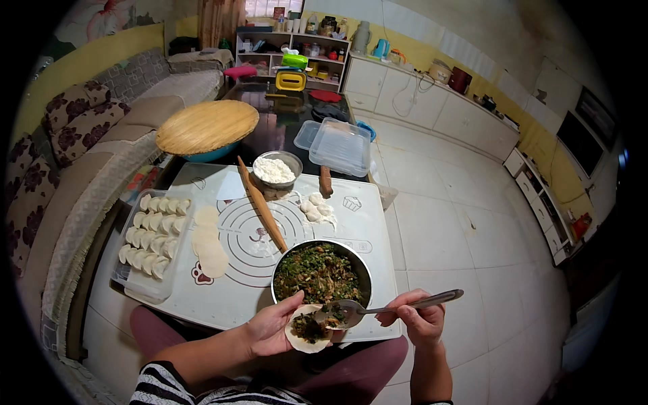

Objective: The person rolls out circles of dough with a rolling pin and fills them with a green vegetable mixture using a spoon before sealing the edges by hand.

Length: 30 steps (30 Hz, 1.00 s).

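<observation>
A round dough wrapper (305, 346) lies in my left hand (272, 328), with dark green filling (308, 328) heaped on it. My right hand (421, 316) grips the handle of a metal spoon (349, 314); its bowl, carrying more filling, is over the wrapper's right side. Just beyond both hands stands a metal bowl (368, 268) of chopped green filling (321, 271). Several flat wrappers (212, 258) overlap in a row on the pastry mat (349, 223). At the left, a clear plastic tray (147, 286) holds rows of folded dumplings (152, 233).
A wooden rolling pin (262, 207) lies slanted across the mat. Behind it are a bowl of flour (275, 170), floured dough pieces (316, 206) and clear plastic containers (340, 147). A round woven lid (207, 126) covers a blue basin (212, 153). A sofa (96, 172) runs along the left.
</observation>
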### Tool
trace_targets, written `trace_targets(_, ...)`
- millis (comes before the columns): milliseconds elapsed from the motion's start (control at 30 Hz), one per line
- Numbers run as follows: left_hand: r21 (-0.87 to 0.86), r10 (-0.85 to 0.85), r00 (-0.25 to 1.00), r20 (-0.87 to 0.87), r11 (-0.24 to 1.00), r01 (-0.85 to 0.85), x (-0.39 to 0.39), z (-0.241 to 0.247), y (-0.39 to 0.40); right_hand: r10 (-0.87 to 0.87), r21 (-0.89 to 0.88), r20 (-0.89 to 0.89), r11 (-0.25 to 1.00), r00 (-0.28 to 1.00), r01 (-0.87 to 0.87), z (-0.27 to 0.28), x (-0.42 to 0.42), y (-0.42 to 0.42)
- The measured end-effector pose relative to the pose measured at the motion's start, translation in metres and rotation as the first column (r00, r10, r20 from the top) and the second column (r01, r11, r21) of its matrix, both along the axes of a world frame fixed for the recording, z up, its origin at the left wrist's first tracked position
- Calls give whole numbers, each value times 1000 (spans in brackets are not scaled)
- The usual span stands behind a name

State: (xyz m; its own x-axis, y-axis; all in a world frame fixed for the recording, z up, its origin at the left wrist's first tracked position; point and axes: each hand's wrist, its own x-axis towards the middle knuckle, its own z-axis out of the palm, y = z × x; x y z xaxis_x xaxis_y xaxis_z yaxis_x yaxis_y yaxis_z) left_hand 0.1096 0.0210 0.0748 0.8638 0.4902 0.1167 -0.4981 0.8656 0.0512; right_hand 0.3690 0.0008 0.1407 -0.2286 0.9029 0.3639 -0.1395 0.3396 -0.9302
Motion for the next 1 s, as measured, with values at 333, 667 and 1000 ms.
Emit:
trace_targets(333, 168, 391, 792, -468, 920, -354, 10, 22, -16, -253, -40, -87, 967, 963, 251, -21, -43, -28)
trace_targets(667, 205, 498, 755, -427, 866, -456, 12, 18, -16, -232, 7, -158, 972, 960, 236, -29, -55, -41)
trace_targets(1000, 242, 534, 697, -478, 843, -480, 12, 19, -17, -288, 383, 271, 908, 918, 172, -18, -54, -36)
